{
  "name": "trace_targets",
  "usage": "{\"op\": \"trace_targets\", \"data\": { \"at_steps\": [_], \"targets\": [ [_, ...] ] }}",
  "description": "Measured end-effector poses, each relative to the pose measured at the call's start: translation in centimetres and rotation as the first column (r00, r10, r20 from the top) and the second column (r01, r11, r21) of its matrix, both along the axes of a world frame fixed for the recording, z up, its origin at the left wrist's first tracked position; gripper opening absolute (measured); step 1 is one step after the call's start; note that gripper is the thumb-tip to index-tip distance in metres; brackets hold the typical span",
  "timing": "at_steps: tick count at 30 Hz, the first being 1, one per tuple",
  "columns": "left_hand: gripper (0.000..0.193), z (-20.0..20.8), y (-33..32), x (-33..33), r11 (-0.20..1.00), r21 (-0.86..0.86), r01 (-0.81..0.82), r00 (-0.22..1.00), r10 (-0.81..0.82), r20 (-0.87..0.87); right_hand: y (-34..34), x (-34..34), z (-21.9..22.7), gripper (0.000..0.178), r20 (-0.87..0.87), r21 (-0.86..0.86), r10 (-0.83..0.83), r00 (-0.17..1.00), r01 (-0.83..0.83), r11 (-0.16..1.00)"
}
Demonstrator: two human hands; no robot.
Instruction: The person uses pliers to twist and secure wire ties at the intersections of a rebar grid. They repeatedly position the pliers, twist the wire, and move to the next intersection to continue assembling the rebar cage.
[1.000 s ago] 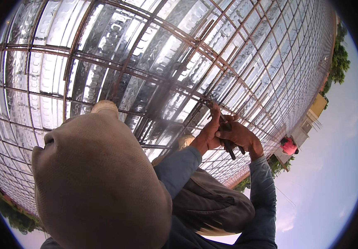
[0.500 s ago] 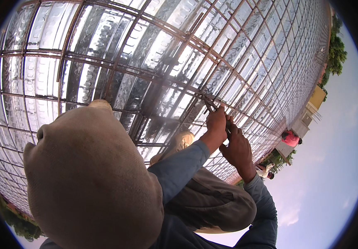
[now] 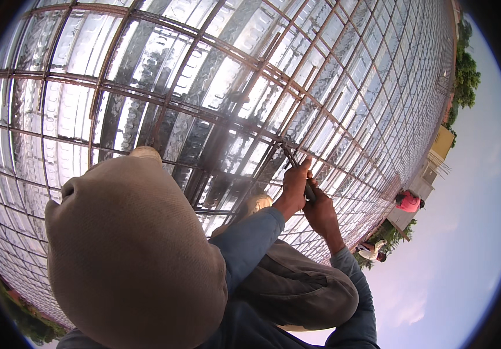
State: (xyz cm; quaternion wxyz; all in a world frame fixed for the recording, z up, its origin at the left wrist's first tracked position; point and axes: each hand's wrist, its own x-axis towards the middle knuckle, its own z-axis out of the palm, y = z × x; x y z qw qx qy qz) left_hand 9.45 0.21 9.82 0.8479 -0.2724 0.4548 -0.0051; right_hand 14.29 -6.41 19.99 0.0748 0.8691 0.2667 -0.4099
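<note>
My left hand (image 3: 293,187) is closed round a pair of dark metal pliers (image 3: 288,154), close behind the jaws. My right hand (image 3: 321,214) grips the same pliers farther down, at the handles (image 3: 310,191). Both hands are close together, and the pliers' jaws meet a crossing of rusty rebar (image 3: 278,141) in the mesh. Any tie wire in the jaws is too small to make out. The fingers partly hide the handles.
Under the rebar mesh (image 3: 163,103) lies shiny ribbed metal decking (image 3: 140,52). My bent knees (image 3: 134,250) fill the lower left and middle, with a shoe (image 3: 259,203) on the mesh. A person in red (image 3: 408,201) and another in white (image 3: 371,252) are far right.
My right hand has come in closer to the left and closed round the handles. Both hands have shifted slightly left, and the pliers have turned. The view has tilted a little.
</note>
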Motion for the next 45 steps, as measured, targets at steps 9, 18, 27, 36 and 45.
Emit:
{"op": "trace_targets", "data": {
  "at_steps": [9,18,27,36,45],
  "targets": [
    [0.033,-1.5,0.1,-2.0,0.992,-0.081,-0.100,0.955,0.119,0.272,2.6,-0.9,5.8,0.043,-0.335,-0.349,-0.883,0.328,0.828,0.440],
    [0.028,-1.9,0.2,-2.4,0.985,-0.112,-0.133,0.954,0.158,0.257,0.2,-1.4,14.2,0.027,-0.342,-0.132,-0.838,0.425,0.861,0.490],
    [0.028,-3.5,-1.6,0.2,0.988,-0.145,-0.062,0.998,0.066,0.025,1.1,4.6,10.9,0.068,-0.308,-0.146,-0.371,0.876,0.342,0.928],
    [0.033,-3.8,-1.5,4.1,0.990,-0.144,0.010,1.000,-0.010,0.002,8.2,-1.8,4.0,0.057,0.396,-0.444,0.826,0.400,-0.704,0.554],
    [0.029,-3.4,-0.1,2.5,0.952,-0.289,-0.105,0.994,0.099,-0.036,8.7,0.3,3.2,0.013,0.151,-0.433,0.581,0.800,-0.475,0.766]
  ]
}}
